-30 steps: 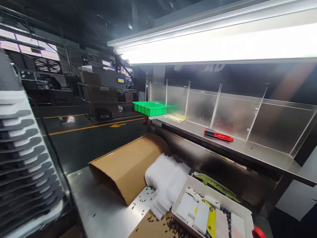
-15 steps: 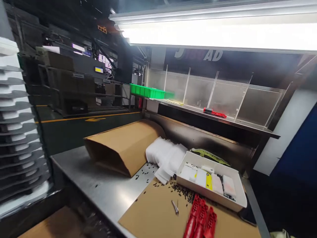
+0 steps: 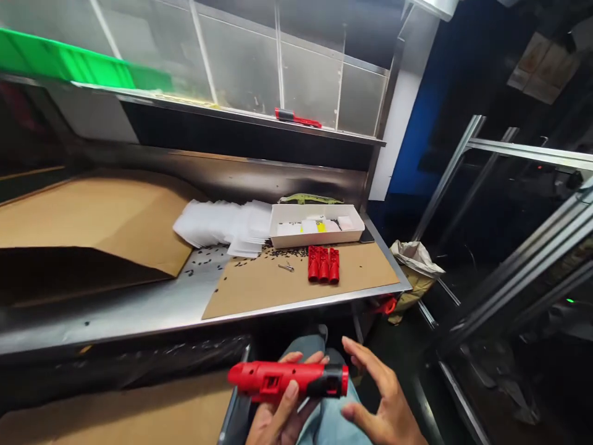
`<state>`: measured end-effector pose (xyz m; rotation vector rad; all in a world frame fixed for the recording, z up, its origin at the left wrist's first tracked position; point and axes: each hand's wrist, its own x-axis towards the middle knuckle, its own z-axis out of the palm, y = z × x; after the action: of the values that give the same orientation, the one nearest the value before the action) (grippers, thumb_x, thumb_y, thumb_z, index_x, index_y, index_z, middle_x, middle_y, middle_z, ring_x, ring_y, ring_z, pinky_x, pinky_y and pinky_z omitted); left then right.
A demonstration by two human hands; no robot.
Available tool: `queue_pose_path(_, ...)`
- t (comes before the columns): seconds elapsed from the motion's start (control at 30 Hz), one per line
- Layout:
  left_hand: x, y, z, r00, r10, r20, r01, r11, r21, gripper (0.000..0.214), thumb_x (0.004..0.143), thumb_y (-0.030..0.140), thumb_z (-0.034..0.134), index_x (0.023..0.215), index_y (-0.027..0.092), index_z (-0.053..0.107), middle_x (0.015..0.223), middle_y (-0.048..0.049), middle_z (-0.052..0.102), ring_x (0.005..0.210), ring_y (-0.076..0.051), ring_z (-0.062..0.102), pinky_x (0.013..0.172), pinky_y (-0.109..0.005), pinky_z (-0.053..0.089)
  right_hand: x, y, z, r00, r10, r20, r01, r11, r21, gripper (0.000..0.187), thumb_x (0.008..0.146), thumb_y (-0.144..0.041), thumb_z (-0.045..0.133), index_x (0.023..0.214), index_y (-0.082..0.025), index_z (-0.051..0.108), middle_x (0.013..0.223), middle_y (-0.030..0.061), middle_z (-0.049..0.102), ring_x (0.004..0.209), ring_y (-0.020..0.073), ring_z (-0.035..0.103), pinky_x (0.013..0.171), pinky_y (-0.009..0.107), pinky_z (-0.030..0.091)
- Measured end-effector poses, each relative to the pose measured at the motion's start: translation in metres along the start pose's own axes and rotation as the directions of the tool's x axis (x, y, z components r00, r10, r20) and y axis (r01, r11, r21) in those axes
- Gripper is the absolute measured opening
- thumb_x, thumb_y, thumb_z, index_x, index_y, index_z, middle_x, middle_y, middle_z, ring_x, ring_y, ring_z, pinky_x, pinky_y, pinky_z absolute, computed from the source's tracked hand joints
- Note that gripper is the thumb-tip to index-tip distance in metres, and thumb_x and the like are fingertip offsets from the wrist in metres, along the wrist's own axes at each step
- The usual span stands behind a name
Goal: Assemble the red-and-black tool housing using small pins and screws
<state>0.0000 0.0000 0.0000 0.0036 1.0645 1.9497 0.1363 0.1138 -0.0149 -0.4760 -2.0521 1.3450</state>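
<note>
View has dropped to the lap: left hand (image 3: 278, 420) fingers grip an unlabelled red tool (image 3: 287, 378), right hand (image 3: 384, 408) spread.

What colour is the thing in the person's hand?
The tool in the left hand is bright red with a black end, seen in the head view.

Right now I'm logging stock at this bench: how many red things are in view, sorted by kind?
Red cylinder with black end, held in the left hand: 1
Red pieces side by side on the cardboard sheet: 3
Red and black tool on the upper shelf: 1
Partly hidden red item under the bench edge: 1
Total: 6
</note>
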Motion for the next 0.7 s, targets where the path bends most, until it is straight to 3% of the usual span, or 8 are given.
queue_pose_path(0.07,-0.006,-0.004,-0.001,0.999,0.032,0.005,-0.032,0.999,0.019,0.063,0.063,0.053,0.088,0.112,0.027,0.057,0.113,-0.0083,0.076,0.126,-0.035,0.058,0.113,-0.053,0.038,-0.008,-0.013,0.005,0.977,0.116,-0.176,-0.124,0.992,-0.031,0.035,0.083,-0.046,0.069,0.113,-0.028,0.071,0.142,0.0083,0.059,0.133,0.0279,0.054,0.113,0.040,0.040)
queue_pose_path(0.17,-0.010,-0.010,-0.001,0.998,0.056,0.030,-0.058,0.998,0.040,0.060,0.063,0.049,0.090,0.109,0.030,0.056,0.107,-0.0017,0.077,0.130,-0.031,0.055,0.114,-0.045,0.041,-0.013,-0.028,0.014,0.939,0.213,-0.270,-0.224,0.975,-0.009,0.018,0.082,-0.039,0.066,0.089,-0.024,0.073,0.133,0.0102,0.064,0.125,0.0295,0.059,0.112,0.045,0.039)
queue_pose_path(0.4,0.002,-0.016,0.012,0.997,-0.009,0.073,0.001,0.994,0.112,0.058,0.062,0.049,0.090,0.105,0.029,0.057,0.104,-0.0022,0.078,0.129,-0.030,0.056,0.107,-0.036,0.049,-0.002,-0.022,0.021,0.898,0.325,-0.295,-0.272,0.940,0.208,0.022,0.076,-0.036,0.066,0.086,-0.020,0.077,0.127,0.0133,0.066,0.118,0.0311,0.062,0.103,0.046,0.046)
queue_pose_path(0.7,0.024,-0.005,0.009,1.000,-0.026,0.008,0.025,0.994,0.105,0.055,0.062,0.044,0.091,0.103,0.029,0.057,0.102,-0.0021,0.079,0.126,-0.031,0.058,0.106,-0.039,0.050,0.033,-0.001,0.027,0.888,0.427,-0.172,-0.331,0.851,0.407,0.028,0.069,-0.043,0.076,0.080,-0.018,0.078,0.129,0.0122,0.066,0.105,0.0270,0.069,0.089,0.035,0.056)
